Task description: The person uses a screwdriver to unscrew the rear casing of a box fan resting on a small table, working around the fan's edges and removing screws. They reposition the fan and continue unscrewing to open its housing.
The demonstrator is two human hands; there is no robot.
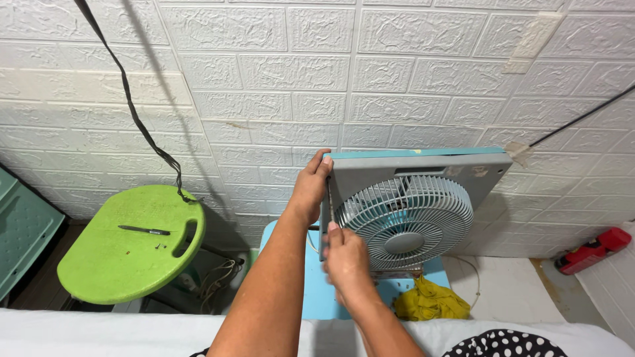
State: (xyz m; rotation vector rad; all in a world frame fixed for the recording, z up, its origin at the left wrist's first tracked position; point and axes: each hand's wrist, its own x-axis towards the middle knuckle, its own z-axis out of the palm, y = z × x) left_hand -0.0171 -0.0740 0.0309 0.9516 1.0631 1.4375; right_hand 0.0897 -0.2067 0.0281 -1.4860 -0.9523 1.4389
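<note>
Our left hand (311, 188) was closed around the upper left edge of the box fan (413, 205), fingers curled over its top corner and thumb along the side. Our right hand (344, 254) sat lower on the same left edge, fingers wrapped around it, with what looked like a thin dark tool (329, 198) running up along that edge between the two hands; we could not tell which hand gripped it.

The fan stood upright and slightly tilted on a light blue stool (317, 291), its grey frame and round pale grille (405, 221) facing us, its back close to the white brick-patterned wall (297, 79). A crumpled yellow cloth (430, 301) lay at the stool's right front corner, just below the fan.

To the left, well apart from the stool, stood a lime-green desk (126, 258) with a handle slot near its right edge; a black pen (144, 230) lay near its middle, and a dark strap (135, 112) hung down to its far edge. A red tool (592, 250) lay on the floor at far right.
</note>
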